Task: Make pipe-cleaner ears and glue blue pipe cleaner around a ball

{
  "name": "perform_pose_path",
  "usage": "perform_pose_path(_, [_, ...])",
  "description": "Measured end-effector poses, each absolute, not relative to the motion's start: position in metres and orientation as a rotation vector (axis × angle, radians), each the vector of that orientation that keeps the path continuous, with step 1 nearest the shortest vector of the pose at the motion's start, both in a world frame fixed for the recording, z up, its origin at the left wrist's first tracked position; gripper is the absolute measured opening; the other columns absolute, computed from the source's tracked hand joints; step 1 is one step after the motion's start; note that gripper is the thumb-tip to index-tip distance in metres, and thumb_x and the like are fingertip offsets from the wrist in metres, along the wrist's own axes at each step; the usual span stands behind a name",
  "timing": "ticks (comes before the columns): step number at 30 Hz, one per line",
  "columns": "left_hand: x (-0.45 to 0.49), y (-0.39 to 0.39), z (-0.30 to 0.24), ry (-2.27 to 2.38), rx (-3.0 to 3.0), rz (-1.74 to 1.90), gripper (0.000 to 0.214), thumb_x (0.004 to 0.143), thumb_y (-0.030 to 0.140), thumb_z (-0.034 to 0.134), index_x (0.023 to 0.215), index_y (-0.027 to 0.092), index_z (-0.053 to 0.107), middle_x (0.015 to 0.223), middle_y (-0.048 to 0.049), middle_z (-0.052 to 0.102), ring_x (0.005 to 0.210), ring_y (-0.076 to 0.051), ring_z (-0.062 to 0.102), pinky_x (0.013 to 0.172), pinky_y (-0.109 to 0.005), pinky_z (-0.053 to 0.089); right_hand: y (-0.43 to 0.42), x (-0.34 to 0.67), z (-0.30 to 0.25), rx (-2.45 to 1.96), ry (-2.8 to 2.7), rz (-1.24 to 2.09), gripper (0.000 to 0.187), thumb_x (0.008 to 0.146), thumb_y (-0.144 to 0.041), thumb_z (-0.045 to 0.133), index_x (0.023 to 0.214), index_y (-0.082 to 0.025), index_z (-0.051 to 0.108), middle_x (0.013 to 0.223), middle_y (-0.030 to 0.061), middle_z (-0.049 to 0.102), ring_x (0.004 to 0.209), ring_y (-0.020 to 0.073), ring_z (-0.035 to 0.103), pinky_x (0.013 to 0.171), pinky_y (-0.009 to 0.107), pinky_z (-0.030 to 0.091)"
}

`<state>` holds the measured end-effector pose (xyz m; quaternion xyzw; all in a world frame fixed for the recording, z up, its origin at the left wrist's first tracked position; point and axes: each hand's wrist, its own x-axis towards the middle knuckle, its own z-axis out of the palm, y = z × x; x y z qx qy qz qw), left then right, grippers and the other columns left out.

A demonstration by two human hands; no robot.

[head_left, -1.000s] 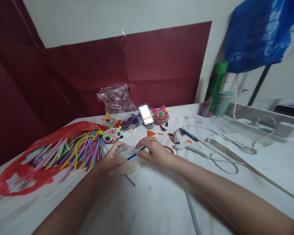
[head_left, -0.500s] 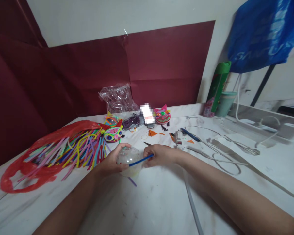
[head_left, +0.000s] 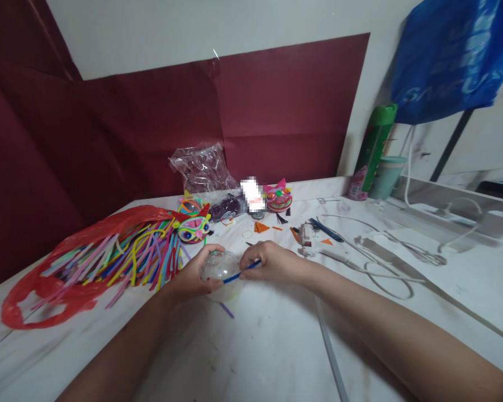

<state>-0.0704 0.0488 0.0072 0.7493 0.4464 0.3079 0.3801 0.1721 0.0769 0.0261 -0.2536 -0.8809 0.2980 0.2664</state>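
My left hand (head_left: 193,273) is wrapped round a clear plastic half-ball (head_left: 219,266) just above the white table (head_left: 268,346). My right hand (head_left: 270,261) pinches a blue pipe cleaner (head_left: 240,273) whose far end lies against the half-ball's surface. A purple pipe cleaner (head_left: 226,310) lies on the table under the ball. Close behind my left hand stands a finished colourful mask-like ball (head_left: 193,229).
A red plastic bag (head_left: 46,290) full of coloured pipe cleaners (head_left: 129,257) lies at the left. Further back are a crumpled clear bag (head_left: 201,167), a pink craft face (head_left: 278,199), a glue gun (head_left: 305,234) with white cable, a green can (head_left: 371,148) and a teal cup (head_left: 383,177).
My right hand has come back toward the half-ball, drawing the blue pipe cleaner in against it. My left hand keeps the ball in nearly the same place.
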Motion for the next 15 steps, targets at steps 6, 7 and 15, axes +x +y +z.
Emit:
perform_pose_path(6, [-0.07,0.049,0.006,1.141,1.891,0.799,0.067,0.065,0.036,0.069,0.124,0.022,0.04,0.1,-0.0034,0.056,0.084,-0.022,0.056,0.067,-0.027,0.043,0.077,0.165,0.017,-0.815,-2.354,0.703,0.004,0.074,-0.019,0.066,0.075,-0.016,0.069,0.067,-0.001,0.064,0.06,0.011,0.054,0.055,0.018,0.036])
perform_pose_path(7, [-0.071,0.049,0.005,1.145,1.895,0.803,0.068,0.065,0.036,0.07,0.124,0.022,0.04,0.101,-0.0037,0.057,0.085,-0.022,0.056,0.068,-0.028,0.043,0.078,0.165,0.017,-0.774,-2.37,0.661,0.004,0.074,-0.019,0.067,0.074,-0.016,0.069,0.067,-0.0004,0.064,0.062,0.0116,0.055,0.057,0.019,0.037])
perform_pose_path(15, [-0.072,0.049,0.005,1.096,1.867,0.791,0.067,0.068,0.039,0.07,0.125,0.023,0.04,0.101,-0.004,0.058,0.083,-0.022,0.058,0.066,-0.028,0.044,0.085,0.164,0.008,-0.625,-2.313,0.894,0.012,0.078,-0.017,0.058,0.071,-0.015,0.067,0.072,0.0016,0.064,0.069,0.0129,0.056,0.062,0.02,0.041])
